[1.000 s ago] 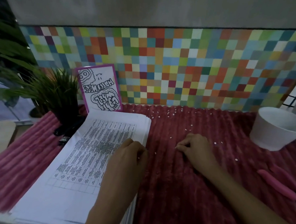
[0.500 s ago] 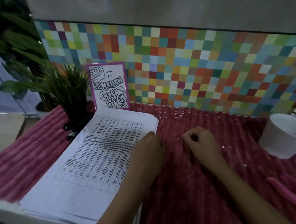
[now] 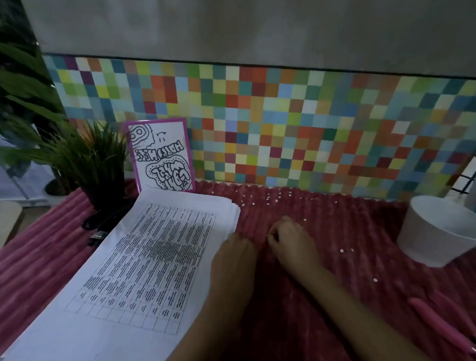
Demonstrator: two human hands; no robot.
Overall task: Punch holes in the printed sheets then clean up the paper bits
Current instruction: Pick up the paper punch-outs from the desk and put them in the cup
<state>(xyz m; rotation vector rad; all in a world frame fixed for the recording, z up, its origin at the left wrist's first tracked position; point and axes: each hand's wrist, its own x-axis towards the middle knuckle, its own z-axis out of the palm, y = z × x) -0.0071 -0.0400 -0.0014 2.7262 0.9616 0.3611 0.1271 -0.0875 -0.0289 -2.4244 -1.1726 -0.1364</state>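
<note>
Stack of printed sheets point(image 3: 142, 268) lies left on the red cloth point(image 3: 334, 313). Left hand point(image 3: 233, 263) rests at the stack's right edge, fingers hidden; grip cannot be told. Right hand point(image 3: 292, 243) is on the cloth just beside it, fingertips drawn to thumb; pinching a bit or not, cannot tell. Paper bits point(image 3: 276, 197) are scattered beyond and right. White cup point(image 3: 441, 233) stands far right.

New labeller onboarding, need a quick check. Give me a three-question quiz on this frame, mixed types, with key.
1. True or false: the white paper cup stands left of the printed sheets.
2. The visible paper bits lie on: A) the pink ribbed cloth B) the printed sheets C) the plant pot.
3. Which hand is nearer the printed sheets?
Key: 1 false, it stands right of them; 2 A; 3 left hand.
</note>
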